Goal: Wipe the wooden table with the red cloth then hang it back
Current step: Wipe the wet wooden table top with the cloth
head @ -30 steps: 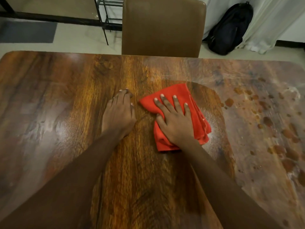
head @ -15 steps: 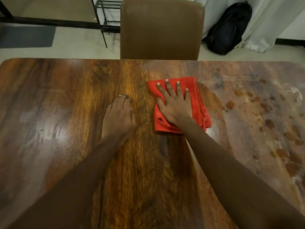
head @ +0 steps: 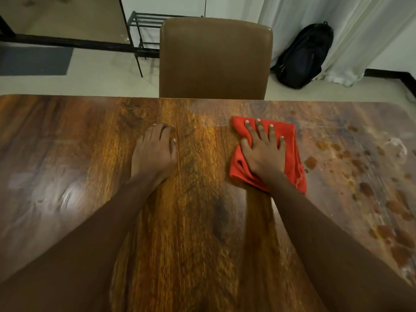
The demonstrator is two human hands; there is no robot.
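A folded red cloth (head: pixel 290 140) lies on the wooden table (head: pixel 67 154), right of centre and near the far edge. My right hand (head: pixel 262 154) presses flat on it with fingers spread, covering its middle. My left hand (head: pixel 155 152) rests palm down on bare wood to the left of the cloth, fingers together, holding nothing. Brown spots and whitish smears (head: pixel 369 176) cover the table's right part, just beside the cloth.
A brown padded chair (head: pixel 215 59) stands against the table's far edge. A black backpack (head: pixel 302 57) leans by white curtains (head: pixel 360 30) at the back right. A black metal rack (head: pixel 144 30) and a dark mat (head: pixel 33 61) are on the floor at the back left.
My right hand has pushed the red cloth away from me toward the far edge and a little to the right. My left hand has stayed in place on the wood.
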